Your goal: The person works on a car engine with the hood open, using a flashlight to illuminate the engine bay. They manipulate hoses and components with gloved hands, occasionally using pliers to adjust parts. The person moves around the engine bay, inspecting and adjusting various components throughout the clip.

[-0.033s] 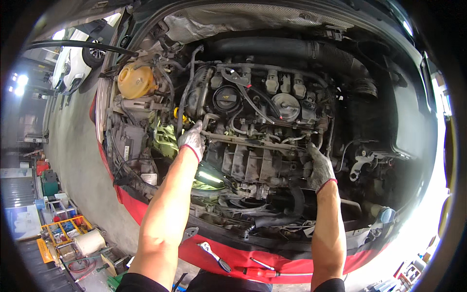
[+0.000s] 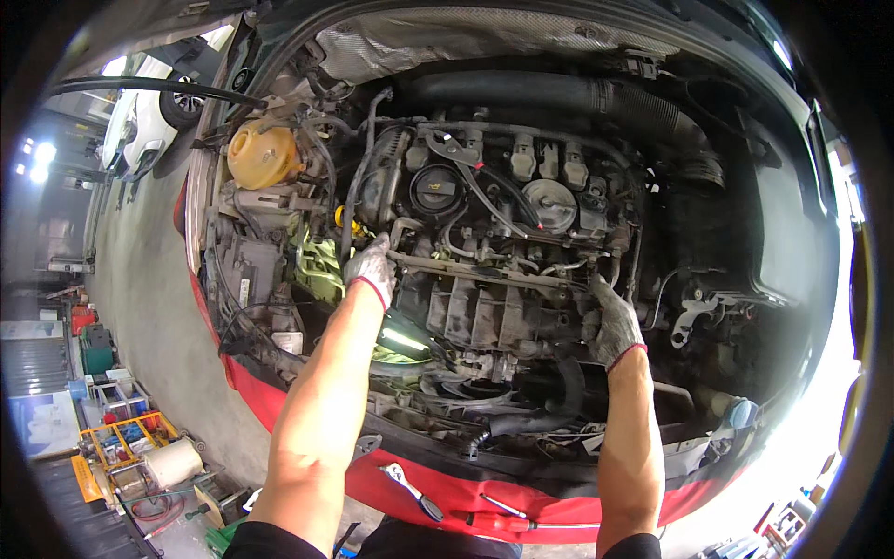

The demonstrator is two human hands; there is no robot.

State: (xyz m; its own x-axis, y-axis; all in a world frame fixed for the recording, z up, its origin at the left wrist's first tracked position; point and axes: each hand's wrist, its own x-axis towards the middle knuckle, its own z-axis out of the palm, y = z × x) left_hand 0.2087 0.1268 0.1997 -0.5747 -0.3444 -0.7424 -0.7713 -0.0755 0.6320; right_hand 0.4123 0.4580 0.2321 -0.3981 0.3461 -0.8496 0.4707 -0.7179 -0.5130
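My left hand (image 2: 372, 268) grips the left end of the fuel rail (image 2: 484, 270); right hand (image 2: 610, 326) clasps the engine's right side at 4 o'clock. Rail's long axis runs 9-to-3 between them, left hand nearer.

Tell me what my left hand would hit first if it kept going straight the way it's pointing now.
Probably the small yellow dipstick handle just beyond the fingertips of your grey-gloved left hand, which points up and slightly left into the engine bay. Black hoses run right behind it. Depth is hard to judge here, so the hand might pass above it.
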